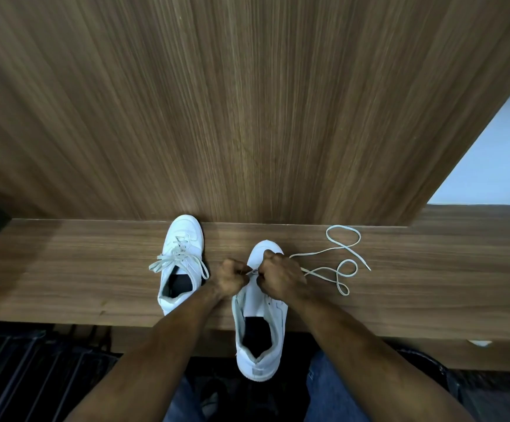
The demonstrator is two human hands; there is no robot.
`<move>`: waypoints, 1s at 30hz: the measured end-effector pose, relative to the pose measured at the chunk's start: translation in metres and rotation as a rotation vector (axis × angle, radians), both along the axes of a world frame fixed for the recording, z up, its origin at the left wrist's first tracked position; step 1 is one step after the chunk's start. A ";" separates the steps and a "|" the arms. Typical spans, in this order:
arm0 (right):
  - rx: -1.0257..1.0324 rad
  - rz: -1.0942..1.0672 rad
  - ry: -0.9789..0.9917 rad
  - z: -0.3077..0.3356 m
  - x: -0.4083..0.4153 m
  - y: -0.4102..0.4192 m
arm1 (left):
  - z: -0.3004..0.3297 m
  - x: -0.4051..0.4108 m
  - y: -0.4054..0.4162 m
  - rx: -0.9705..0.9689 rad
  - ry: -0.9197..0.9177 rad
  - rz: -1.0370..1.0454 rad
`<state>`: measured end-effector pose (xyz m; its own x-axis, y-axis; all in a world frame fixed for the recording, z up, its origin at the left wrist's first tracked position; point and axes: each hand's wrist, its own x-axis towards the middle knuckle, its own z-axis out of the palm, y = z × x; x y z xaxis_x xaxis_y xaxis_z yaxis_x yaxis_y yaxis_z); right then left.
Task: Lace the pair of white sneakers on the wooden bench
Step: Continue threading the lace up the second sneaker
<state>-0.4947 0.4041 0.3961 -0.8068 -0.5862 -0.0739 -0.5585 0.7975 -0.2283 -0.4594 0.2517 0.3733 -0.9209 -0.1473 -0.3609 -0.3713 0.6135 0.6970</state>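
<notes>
Two white sneakers stand on the wooden bench [65,269], toes toward the wall. The left sneaker [180,263] has a lace threaded through it, with loose ends hanging to both sides. The right sneaker [259,324] overhangs the bench's front edge at its heel. My left hand [230,277] and my right hand [279,277] are both closed over its forefoot, pinching a short stretch of white shoelace [335,260] between them. The rest of that lace trails in loops on the bench to the right. My hands hide the eyelets.
A tall wood-panel wall [247,102] rises directly behind the bench. A pale wall [497,153] shows at the right. Below the bench edge are my jeans [326,391], a dark slatted floor [34,370] and a small white scrap [480,343].
</notes>
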 end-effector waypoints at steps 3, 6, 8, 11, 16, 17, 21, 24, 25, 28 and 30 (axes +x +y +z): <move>0.045 0.000 0.005 0.005 0.001 -0.005 | -0.002 0.000 -0.001 0.040 0.014 -0.017; 0.066 -0.005 0.005 0.008 0.002 -0.009 | -0.003 0.000 -0.002 0.090 0.011 -0.011; 0.068 -0.020 0.003 0.009 0.002 -0.010 | -0.004 0.000 -0.003 0.112 0.008 -0.008; 0.075 -0.034 -0.001 0.011 0.002 -0.013 | -0.003 0.001 -0.003 0.129 0.019 -0.008; 0.106 -0.040 0.014 0.010 0.004 -0.019 | 0.002 0.000 -0.002 0.088 0.017 -0.030; 0.114 -0.038 0.019 0.010 0.004 -0.021 | 0.003 -0.001 -0.002 0.081 0.014 -0.037; 0.089 -0.055 0.024 0.010 0.002 -0.020 | 0.003 -0.003 -0.005 0.080 0.022 -0.082; 0.046 -0.041 0.015 0.005 0.003 -0.011 | -0.001 -0.001 -0.006 0.078 0.060 -0.077; 0.043 -0.033 0.022 0.002 0.004 -0.008 | -0.001 0.000 -0.005 0.078 0.074 -0.075; 0.041 -0.016 0.029 -0.005 0.007 -0.001 | -0.001 0.002 -0.003 0.078 0.090 -0.077; 0.023 -0.019 0.011 -0.007 0.007 0.002 | -0.001 0.003 -0.002 0.095 0.092 -0.069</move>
<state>-0.4874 0.4060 0.3891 -0.8184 -0.5693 -0.0785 -0.5458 0.8127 -0.2040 -0.4567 0.2495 0.3725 -0.9576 -0.0514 -0.2834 -0.2619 0.5649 0.7825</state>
